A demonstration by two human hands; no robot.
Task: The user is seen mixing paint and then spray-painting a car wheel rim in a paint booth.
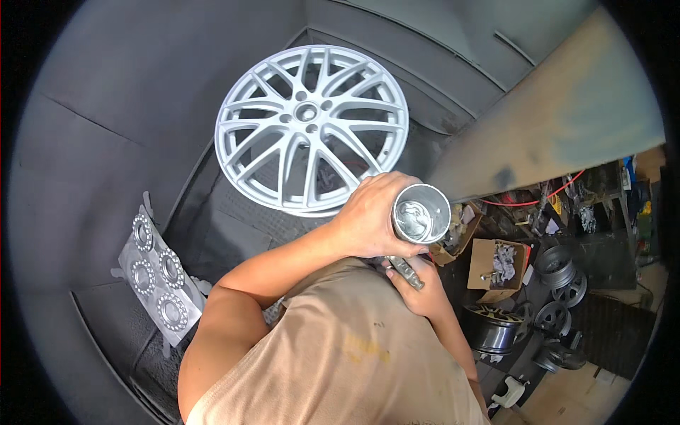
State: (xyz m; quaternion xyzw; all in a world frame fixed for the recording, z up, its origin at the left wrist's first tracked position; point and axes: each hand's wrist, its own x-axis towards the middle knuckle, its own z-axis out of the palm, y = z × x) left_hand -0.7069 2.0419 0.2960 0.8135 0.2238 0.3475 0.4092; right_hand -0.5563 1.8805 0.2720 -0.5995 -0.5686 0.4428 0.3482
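Your left hand wraps the open metal cup, right hand grips the spray gun handle, grey booth walls around silver wheel, brown carton right.

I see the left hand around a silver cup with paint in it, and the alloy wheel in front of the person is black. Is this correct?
Not quite. In the head view the alloy wheel is silver-grey, not black. The rest holds: the left hand wraps around the silver cup, which holds silvery paint.
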